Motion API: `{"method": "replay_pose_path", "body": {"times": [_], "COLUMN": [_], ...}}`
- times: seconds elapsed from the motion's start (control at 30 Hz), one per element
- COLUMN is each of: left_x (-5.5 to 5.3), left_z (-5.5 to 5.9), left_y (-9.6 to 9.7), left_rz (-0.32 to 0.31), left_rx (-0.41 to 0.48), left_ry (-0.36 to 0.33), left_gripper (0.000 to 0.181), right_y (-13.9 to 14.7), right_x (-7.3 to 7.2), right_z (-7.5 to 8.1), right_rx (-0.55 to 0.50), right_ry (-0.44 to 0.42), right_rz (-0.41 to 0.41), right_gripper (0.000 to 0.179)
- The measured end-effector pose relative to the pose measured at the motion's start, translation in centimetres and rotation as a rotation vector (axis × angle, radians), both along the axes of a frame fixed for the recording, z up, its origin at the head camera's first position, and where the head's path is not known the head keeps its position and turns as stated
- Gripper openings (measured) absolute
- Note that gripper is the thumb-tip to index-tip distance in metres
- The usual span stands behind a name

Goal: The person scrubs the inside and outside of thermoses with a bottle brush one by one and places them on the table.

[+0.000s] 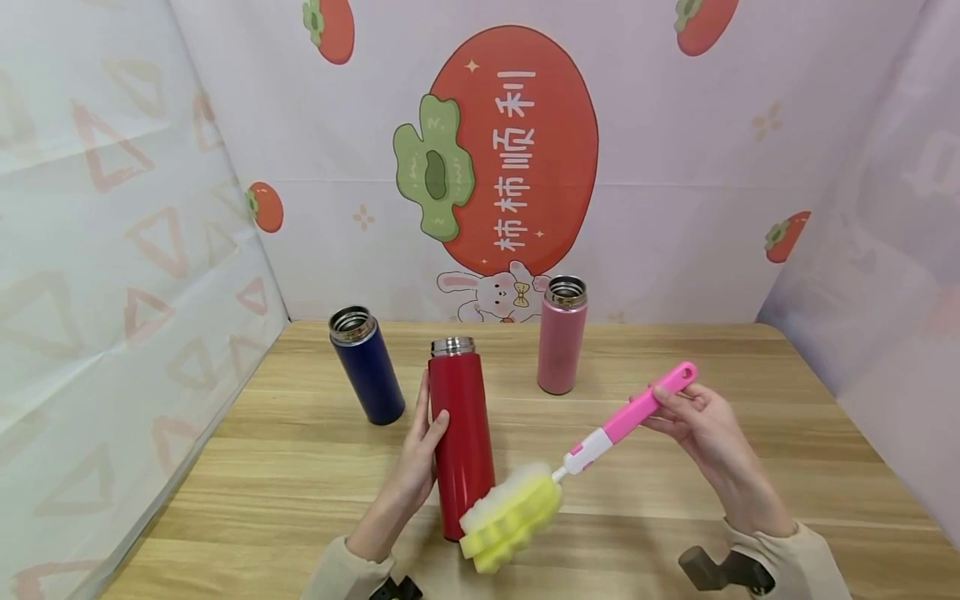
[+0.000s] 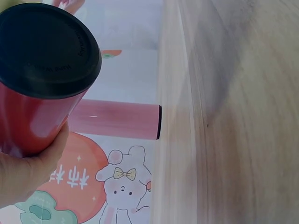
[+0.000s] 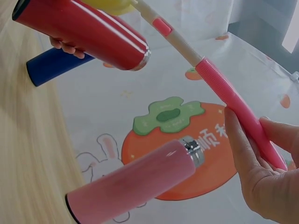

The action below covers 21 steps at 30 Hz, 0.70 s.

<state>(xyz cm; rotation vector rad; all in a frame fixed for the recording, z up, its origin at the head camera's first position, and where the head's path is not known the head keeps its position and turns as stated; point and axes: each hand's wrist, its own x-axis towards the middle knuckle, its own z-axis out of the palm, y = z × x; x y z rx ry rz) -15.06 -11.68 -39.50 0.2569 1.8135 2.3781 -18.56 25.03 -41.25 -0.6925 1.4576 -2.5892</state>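
My left hand (image 1: 416, 462) grips a red thermos bottle (image 1: 459, 433) round its side, thumb across the front. The bottle has no lid on its steel mouth, and its black base (image 2: 49, 51) shows in the left wrist view, raised off the table. With thumb and fingers, my right hand (image 1: 701, 425) pinches the pink handle (image 1: 637, 414) of a bottle brush near its hanging-hole end. The brush slants down to the left. Its yellow and white sponge head (image 1: 517, 517) overlaps the lower part of the red bottle in the head view.
A lidless dark blue thermos (image 1: 367, 367) stands on the wooden table (image 1: 300, 500) left of the red one. Farther back, to the right, stands a lidless pink thermos (image 1: 561, 342). Printed cloth (image 1: 675, 167) hangs behind the table and along both sides.
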Motion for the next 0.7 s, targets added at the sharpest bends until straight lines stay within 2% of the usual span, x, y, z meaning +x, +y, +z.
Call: {"method": "replay_pose_path", "body": {"times": [0.13, 0.2, 0.27, 0.37, 0.43, 0.47, 0.57, 0.7], "left_x": [-0.1, -0.1, -0.2, -0.2, -0.2, -0.2, -0.1, -0.2], "left_z": [-0.1, -0.1, -0.2, -0.4, -0.4, -0.5, -0.5, -0.5], "left_y": [0.1, 0.2, 0.2, 0.3, 0.3, 0.3, 0.4, 0.5], "left_rz": [-0.013, -0.019, -0.022, -0.018, -0.02, -0.022, -0.029, -0.035], "left_rx": [0.003, 0.005, 0.007, -0.001, -0.011, -0.015, -0.028, -0.042], "left_ry": [0.008, 0.014, 0.019, 0.01, -0.005, -0.012, -0.032, -0.039], "left_gripper": [0.06, 0.06, 0.061, 0.062, 0.062, 0.063, 0.063, 0.062], "right_y": [-1.0, -1.3, -1.0, 0.0, 0.6, 0.6, -0.5, -2.4], "right_x": [0.9, 1.2, 0.9, 0.0, -0.4, -0.3, 0.6, 2.0], "right_z": [1.6, 2.0, 1.6, 0.1, -0.5, -0.2, 2.3, 6.2], "right_rx": [-0.02, -0.03, -0.066, -0.119, -0.147, -0.155, -0.174, -0.246], "right_ry": [0.006, -0.011, -0.041, -0.071, -0.09, -0.109, -0.171, -0.21], "right_rz": [-0.027, -0.079, -0.131, -0.188, -0.221, -0.235, -0.304, -0.346], "right_gripper": [0.018, 0.017, 0.016, 0.016, 0.016, 0.016, 0.015, 0.009]}}
